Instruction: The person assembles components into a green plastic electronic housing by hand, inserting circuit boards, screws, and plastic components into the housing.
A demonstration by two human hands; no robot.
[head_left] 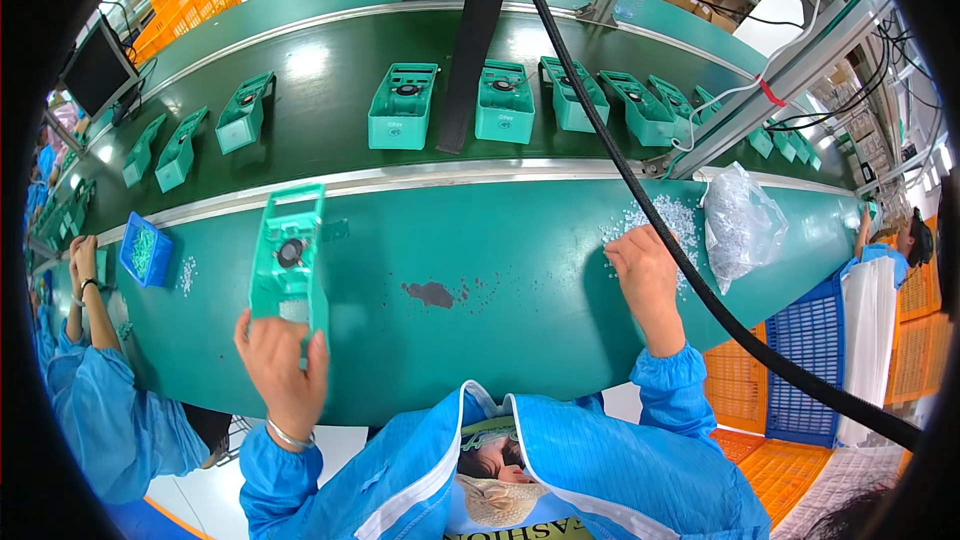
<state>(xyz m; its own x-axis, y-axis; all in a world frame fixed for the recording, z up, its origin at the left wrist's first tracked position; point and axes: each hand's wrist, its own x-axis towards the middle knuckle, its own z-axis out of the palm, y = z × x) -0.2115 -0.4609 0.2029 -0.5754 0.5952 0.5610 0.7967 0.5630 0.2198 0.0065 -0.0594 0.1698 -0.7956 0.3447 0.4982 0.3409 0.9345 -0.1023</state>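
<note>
My left hand (283,365) grips the near end of a green plastic housing (262,280) and holds it up over the green bench, a little blurred. The housing is long and open-topped, with a round black speaker-like part (291,253) inside. At the right, my right hand (648,285) has its fingers pinched together at the near edge of a pile of tiny clear-white pieces (675,223). Whatever is between those fingertips is too small or hidden to make out. Right beside the pile stands a clear plastic bag (740,225) of similar pieces.
Beyond the metal rail, several similar green housings (505,125) stand along a dark green belt (320,110). A black cable (640,185) crosses the view. On the left are a blue bin (148,252) of small green parts and a co-worker's hands (86,265). Crates (805,360) stand at right.
</note>
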